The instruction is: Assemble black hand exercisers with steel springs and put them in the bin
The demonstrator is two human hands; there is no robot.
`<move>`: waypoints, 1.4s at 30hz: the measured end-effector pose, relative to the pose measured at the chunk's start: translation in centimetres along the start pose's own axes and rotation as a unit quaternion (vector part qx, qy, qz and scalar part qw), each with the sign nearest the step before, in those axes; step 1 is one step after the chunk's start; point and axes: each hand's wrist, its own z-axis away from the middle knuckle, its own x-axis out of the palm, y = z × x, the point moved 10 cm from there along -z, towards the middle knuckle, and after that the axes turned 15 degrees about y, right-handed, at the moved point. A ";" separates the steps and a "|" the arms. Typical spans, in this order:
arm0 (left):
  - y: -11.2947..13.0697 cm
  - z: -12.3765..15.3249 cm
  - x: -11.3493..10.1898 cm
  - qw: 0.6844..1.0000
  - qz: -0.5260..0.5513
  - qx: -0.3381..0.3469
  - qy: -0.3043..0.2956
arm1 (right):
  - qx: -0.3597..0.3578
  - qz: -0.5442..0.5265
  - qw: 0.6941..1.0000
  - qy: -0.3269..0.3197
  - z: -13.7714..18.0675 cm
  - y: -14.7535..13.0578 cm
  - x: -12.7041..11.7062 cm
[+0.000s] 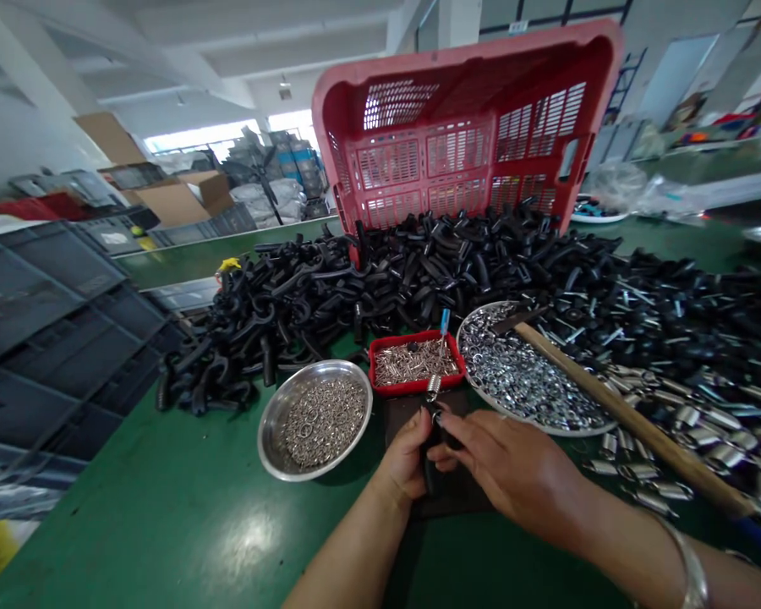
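My left hand (407,455) and my right hand (511,461) meet over a dark mat (398,412) at the table's near edge. Both are closed around a small black part (440,433) with a metal spring piece (433,387) sticking up from it. Just beyond the hands stands a red tray (384,382) of small metal springs, with a blue-handled tool (444,323) resting in it. A steel bowl (272,423) of metal rings lies to the left. To the right is a round steel plate (469,326) heaped with shiny metal clips.
A big heap of black plastic handles (418,271) covers the green table (165,507), with a tipped red crate (462,127) behind it. A wooden stick (634,423) lies across the steel plate. Assembled metal-capped pieces (703,423) lie at right. Dark grey bins (44,321) stand left.
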 end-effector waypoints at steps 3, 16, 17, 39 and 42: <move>1.0 0.6 -0.2 0.996 -0.072 0.051 0.009 | -0.053 0.043 0.998 0.006 -0.1 -2.1 0.2; 2.5 1.2 0.8 0.981 -0.161 0.102 -0.025 | 0.011 0.044 0.994 0.103 1.5 -1.0 0.1; 2.4 1.0 0.8 0.980 -0.167 0.110 -0.022 | 0.035 0.038 0.993 0.105 1.6 -0.3 0.3; 2.7 -0.4 -1.0 0.958 -0.165 0.165 0.167 | 0.282 -0.032 0.944 -0.167 4.9 8.4 6.8; 2.9 -0.4 -0.9 0.959 -0.166 0.162 0.161 | 0.262 -0.009 0.953 -0.150 4.6 8.3 6.4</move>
